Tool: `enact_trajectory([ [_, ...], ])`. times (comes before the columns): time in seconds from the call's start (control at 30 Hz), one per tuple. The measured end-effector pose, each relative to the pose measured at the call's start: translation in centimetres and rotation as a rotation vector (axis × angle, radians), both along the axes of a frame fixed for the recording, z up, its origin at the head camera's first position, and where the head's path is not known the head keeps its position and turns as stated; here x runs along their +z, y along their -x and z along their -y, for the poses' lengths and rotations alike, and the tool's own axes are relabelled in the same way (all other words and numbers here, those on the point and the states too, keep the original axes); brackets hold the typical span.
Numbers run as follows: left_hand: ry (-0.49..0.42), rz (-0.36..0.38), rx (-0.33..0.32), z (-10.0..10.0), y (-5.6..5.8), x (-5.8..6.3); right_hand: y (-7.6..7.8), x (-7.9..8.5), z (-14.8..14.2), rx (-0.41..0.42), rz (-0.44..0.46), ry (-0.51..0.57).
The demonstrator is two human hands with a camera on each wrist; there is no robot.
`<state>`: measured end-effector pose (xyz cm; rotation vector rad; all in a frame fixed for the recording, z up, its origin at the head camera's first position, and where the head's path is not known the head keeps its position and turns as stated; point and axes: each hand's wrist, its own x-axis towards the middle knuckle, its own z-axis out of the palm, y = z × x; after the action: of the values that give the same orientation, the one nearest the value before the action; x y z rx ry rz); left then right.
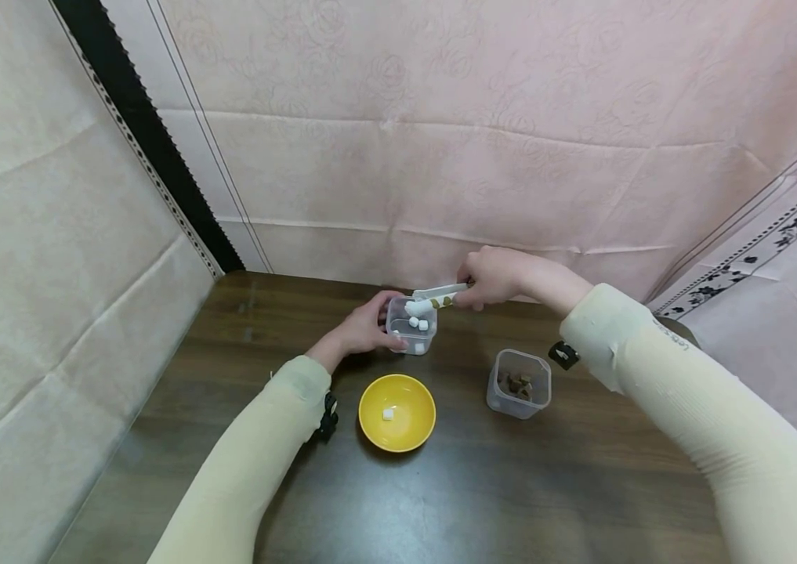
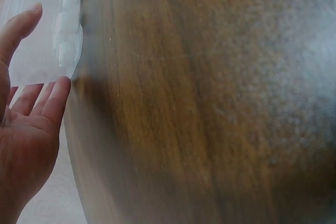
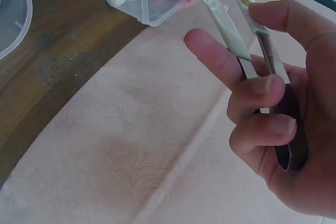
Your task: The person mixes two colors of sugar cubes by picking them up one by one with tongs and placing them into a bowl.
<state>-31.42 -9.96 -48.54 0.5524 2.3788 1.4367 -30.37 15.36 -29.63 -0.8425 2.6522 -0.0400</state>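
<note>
One right grip, clamped on white-ended tongs; one left grip, curled round a clear tub of white cubes beneath the tips; one yellow bowl, nearer, on the tabletop. Advised: tub steady, squeeze light, tips low.

The right wrist view crops the tongs; the brown lumps are too small to identify.
</note>
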Motion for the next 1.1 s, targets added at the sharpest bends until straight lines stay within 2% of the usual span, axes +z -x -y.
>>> enact_trajectory([
  [0.27, 0.003, 0.004, 0.002, 0.1, 0.1, 0.0, 1.1, -0.1, -0.1, -0.064, 0.105, 0.02],
  [0.57, -0.003, 0.007, 0.001, 0.2, 0.2, -0.1, 2.2, -0.4, 0.1, -0.108, 0.158, 0.026],
  [1.1, 0.014, 0.004, 0.0, -0.1, 0.0, 0.2, 2.9, -1.2, 0.2, -0.107, 0.241, 0.129],
])
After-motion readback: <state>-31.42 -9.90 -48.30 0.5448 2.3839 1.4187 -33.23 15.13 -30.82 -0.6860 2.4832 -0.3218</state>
